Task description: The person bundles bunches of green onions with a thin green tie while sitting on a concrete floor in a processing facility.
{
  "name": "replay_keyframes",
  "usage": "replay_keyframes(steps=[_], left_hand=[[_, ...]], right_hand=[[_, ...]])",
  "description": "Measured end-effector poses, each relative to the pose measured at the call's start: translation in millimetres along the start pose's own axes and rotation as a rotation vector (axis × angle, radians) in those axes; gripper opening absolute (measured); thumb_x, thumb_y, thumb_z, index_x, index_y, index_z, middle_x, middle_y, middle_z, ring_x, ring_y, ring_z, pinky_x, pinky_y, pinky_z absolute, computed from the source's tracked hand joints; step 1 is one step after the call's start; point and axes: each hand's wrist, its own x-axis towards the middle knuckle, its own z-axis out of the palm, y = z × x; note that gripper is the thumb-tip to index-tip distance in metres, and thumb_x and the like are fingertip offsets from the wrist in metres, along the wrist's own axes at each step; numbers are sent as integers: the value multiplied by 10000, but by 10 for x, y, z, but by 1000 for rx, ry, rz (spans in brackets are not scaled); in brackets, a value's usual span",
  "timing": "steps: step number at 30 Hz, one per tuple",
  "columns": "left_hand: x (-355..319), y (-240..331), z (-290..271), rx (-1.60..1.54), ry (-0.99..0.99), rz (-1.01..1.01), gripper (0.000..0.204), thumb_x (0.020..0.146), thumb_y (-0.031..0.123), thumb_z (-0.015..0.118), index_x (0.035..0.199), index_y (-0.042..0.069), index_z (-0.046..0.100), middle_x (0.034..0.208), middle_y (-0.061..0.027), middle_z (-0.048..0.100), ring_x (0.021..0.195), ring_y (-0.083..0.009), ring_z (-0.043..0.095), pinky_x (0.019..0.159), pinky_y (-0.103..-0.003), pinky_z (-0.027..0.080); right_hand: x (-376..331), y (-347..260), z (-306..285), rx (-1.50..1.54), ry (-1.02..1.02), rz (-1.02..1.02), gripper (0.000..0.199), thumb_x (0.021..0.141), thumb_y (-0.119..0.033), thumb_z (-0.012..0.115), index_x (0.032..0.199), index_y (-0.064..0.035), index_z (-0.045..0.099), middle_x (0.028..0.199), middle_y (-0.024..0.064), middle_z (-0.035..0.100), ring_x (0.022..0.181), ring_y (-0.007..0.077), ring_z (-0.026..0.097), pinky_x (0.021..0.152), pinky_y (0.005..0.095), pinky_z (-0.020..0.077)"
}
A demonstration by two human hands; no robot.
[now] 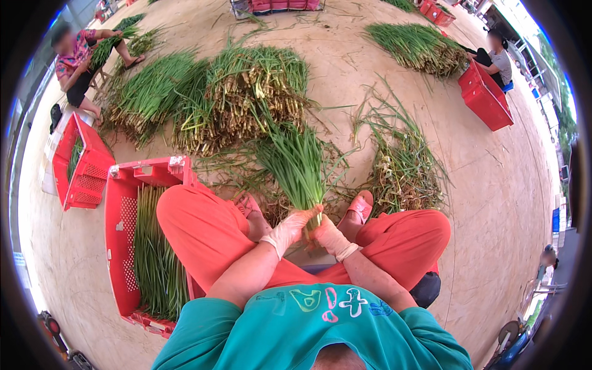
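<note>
Between my knees I hold up a bunch of garlic chives (295, 166), its long green leaves pointing away from me and its pale cut ends toward me. My left hand (292, 230), in a thin whitish glove, is closed round the lower stems. Beside it my right hand (330, 237), gloved likewise, closes on the same stems from the right. Both thumbs lie near the base of the bunch; some fingertips are hidden. By my left leg stands a red crate (121, 234) with more chives (159, 253) laid lengthwise in it.
A large heap of chives (256, 92) lies ahead, with loose trimmings (407, 169) to the right. Another red crate (86, 166) stands at left. Two people sit farther off, one by a red crate (484, 95) and a chive pile (419, 49).
</note>
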Motion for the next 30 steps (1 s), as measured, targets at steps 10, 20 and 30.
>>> replay_keyframes(steps=[10,20,30], left_hand=[[83,-100,-180,99,206,198,140,764,100,762,806,-22,707,768,-144,663,611,-256,643,520,-418,512],[-26,-14,-105,233,178,280,394,1013,358,587,1204,42,449,987,-107,614,795,-225,623,601,-391,536],[-611,709,-96,1372,519,712,396,849,413,701,901,21,687,810,-170,672,792,-312,661,714,-427,503]], right_hand=[[45,-47,-221,319,-366,232,370,900,-269,743,1176,-57,616,1032,68,675,910,219,657,808,413,547],[155,-33,-99,514,-224,204,290,936,-217,670,1146,-18,649,1028,130,715,895,281,708,662,397,580],[-347,-590,-34,378,-158,-31,254,763,14,647,1012,53,682,851,123,704,595,149,615,461,282,482]])
